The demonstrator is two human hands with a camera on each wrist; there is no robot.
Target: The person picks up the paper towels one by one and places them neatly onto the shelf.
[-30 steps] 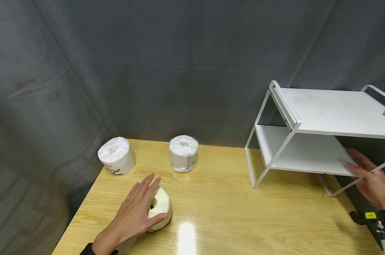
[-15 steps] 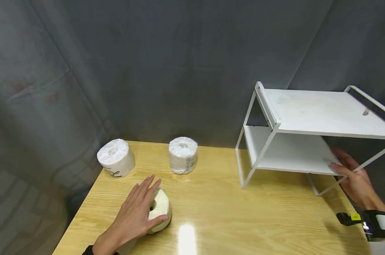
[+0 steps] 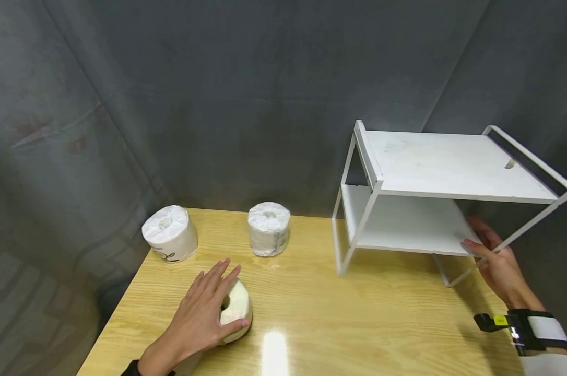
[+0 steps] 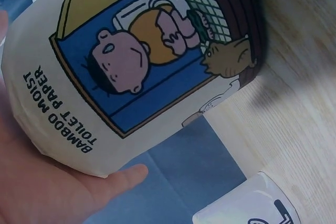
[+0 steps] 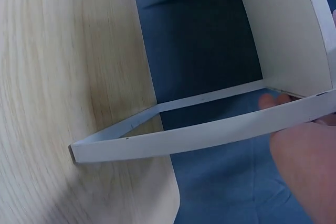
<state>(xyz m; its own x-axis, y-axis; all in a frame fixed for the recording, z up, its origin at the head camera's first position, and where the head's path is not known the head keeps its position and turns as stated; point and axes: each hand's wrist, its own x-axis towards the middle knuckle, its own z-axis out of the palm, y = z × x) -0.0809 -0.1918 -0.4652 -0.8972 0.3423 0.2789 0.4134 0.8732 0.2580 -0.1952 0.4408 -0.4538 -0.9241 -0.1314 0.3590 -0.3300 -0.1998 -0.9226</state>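
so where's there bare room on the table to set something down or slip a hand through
The widest bare patch of table lies between the left hand on the lying roll and the white rack. The rack's two shelves are bare too. A narrower gap separates the two upright rolls. It is crowded at the right edge, where the right hand holds the rack.
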